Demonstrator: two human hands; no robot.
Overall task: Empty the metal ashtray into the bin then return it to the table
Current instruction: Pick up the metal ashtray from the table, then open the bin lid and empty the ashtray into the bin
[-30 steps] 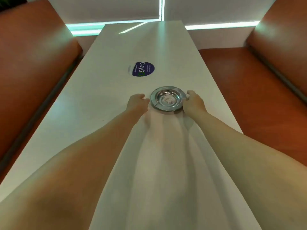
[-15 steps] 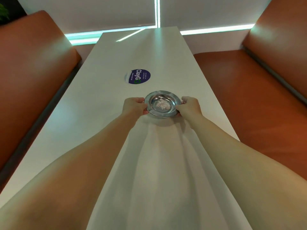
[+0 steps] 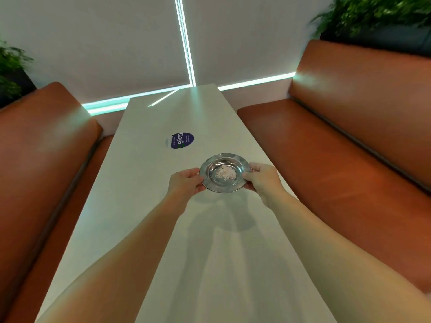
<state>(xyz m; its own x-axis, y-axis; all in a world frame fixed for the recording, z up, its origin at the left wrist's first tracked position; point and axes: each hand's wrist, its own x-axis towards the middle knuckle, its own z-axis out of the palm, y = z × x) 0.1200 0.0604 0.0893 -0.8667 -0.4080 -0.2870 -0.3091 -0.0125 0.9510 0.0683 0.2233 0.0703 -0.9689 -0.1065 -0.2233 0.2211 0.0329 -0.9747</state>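
Note:
A round metal ashtray [image 3: 224, 164] with a small heap of pale ash in its bowl is held level above the long white table [image 3: 149, 206], its shadow falling on the tabletop below. My left hand [image 3: 185, 181] grips the ashtray's left rim. My right hand [image 3: 262, 177] pinches its right rim. No bin is in view.
A round blue sticker [image 3: 179, 140] lies on the table beyond the ashtray. Orange padded benches flank the table, one on the left [image 3: 42, 148] and one on the right [image 3: 338, 148]. Green plants [image 3: 373, 12] stand behind the right bench back. White blinds close off the far end.
Both hands closed on the ashtray's rim and lifted it off the table towards me. The camera has tilted up, showing more of the wall and plants.

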